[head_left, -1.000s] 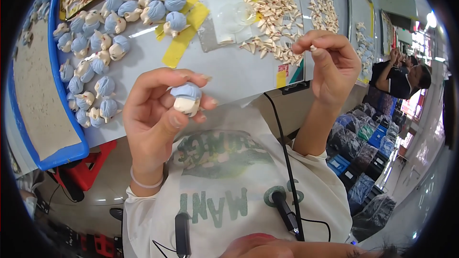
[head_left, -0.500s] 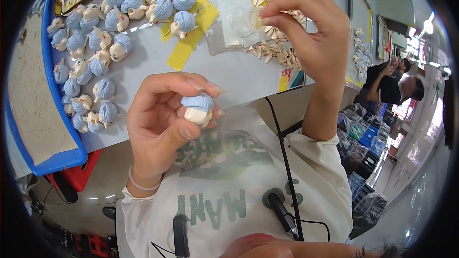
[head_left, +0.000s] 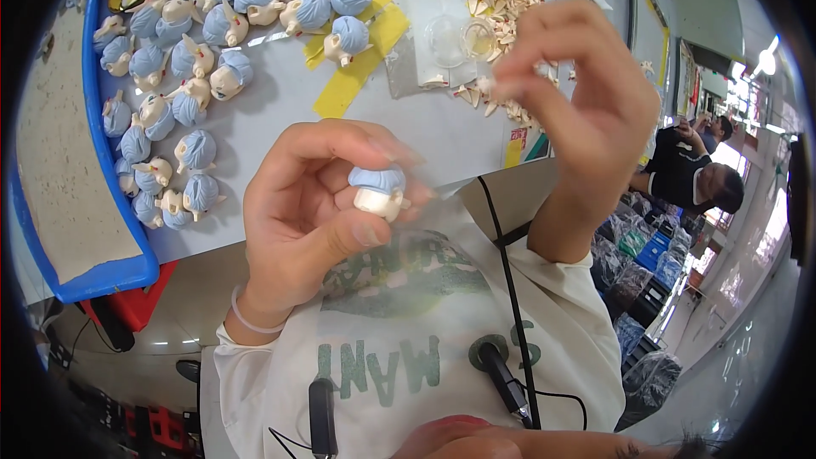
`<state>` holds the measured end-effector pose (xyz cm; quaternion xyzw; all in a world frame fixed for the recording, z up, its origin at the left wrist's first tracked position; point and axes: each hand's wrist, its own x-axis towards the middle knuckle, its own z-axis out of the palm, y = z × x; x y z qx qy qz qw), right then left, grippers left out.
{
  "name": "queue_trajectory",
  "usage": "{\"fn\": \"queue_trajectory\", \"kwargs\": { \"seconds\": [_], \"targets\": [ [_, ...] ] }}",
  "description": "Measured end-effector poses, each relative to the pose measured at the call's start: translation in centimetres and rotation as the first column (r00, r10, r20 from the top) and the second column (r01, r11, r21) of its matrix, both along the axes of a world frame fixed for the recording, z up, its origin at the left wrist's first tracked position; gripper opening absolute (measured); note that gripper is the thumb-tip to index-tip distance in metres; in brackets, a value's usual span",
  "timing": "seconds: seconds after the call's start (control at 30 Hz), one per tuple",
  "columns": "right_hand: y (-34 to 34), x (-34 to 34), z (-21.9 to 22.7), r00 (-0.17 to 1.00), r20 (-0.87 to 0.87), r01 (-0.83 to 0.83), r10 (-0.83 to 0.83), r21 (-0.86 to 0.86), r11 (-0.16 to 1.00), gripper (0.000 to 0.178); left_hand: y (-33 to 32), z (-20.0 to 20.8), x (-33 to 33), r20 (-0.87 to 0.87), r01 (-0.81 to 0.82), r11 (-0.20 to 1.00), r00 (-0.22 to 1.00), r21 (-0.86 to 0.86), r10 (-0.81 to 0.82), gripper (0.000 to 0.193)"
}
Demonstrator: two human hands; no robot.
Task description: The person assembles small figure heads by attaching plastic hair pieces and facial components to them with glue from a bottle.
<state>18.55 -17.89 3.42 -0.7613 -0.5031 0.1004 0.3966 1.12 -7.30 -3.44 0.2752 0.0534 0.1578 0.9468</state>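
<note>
Between the thumb and fingers of my left hand is a small doll head with pale blue hair and a cream lower part. My right hand is raised over the table's right side, thumb and forefinger pinched together. A whitish blur shows at those fingertips; what it is I cannot make out. Just beyond them lie a clear round dish and a pile of small pointed cream pieces with reddish marks. Many similar blue-haired doll heads stand on the table to the left.
A blue-rimmed tray borders the table at left. Yellow tape strips cross the tabletop near a clear plastic sheet. A black cable hangs down in front of my shirt. Two people are off to the right, near wrapped crates.
My right hand has drawn back from the clear dish, moving right and nearer to me, still pinched. The doll head stays in my left hand, shifted slightly right in view.
</note>
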Motion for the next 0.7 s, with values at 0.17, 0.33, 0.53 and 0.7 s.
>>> {"fn": "queue_trajectory", "kwargs": {
  "seconds": [0.17, 0.33, 0.53, 0.7],
  "targets": [
    [-0.4, -3.6, -0.5, 0.958, -0.264, -0.091, 0.11, 0.08, 0.993, 0.019, -0.8, -0.3, -0.6, -0.058, -0.069, 0.994, 0.996, 0.089, 0.074, 0.045],
    [-0.9, -4.6, -1.2, 0.885, -0.451, -0.094, 0.117, 0.073, 0.993, 0.018, -1.3, 0.0, -0.7, -0.063, -0.116, 0.962, 0.989, 0.247, 0.135, 0.044],
    [-1.7, -5.5, -1.2, 0.909, -0.391, -0.097, 0.143, 0.135, 0.986, 0.018, -1.7, 0.4, -1.6, 0.043, -0.239, 0.669, 0.954, 0.703, 0.295, 0.04],
    [-2.1, -6.1, -1.4, 0.9, -0.415, -0.064, 0.133, 0.178, 0.982, 0.022, -2.4, 0.5, -1.8, 0.055, -0.263, 0.654, 0.946, 0.709, 0.321, 0.042]
  ]
}}
